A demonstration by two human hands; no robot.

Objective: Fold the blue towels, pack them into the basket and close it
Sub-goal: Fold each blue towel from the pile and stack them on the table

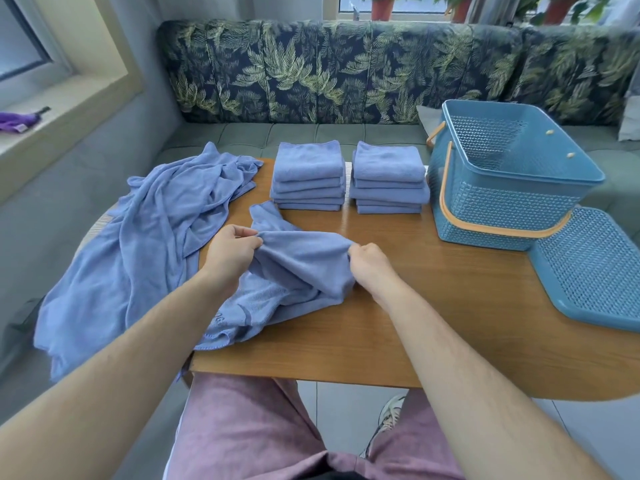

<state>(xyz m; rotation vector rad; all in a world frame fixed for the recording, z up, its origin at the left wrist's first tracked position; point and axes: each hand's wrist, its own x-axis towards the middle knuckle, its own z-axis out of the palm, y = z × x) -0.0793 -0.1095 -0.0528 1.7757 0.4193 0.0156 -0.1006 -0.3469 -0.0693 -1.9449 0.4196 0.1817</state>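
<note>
A crumpled blue towel (298, 268) lies on the wooden table (433, 306) in front of me. My left hand (232, 251) pinches its top edge at the left, and my right hand (370, 263) pinches the same edge at the right. Behind it stand two stacks of folded blue towels, a left stack (308, 176) and a right stack (389, 178). A heap of unfolded blue towels (145, 244) hangs over the table's left edge. The blue basket (502, 202) with an orange handle stands open at the right, nothing visible inside. Its perforated lid (595, 271) lies beside it.
A leaf-patterned sofa (346, 71) runs behind the table. A windowsill at the left holds a purple cloth (17, 121). Potted plants (382, 6) stand on the back sill. My knees in pink shorts sit under the table's near edge.
</note>
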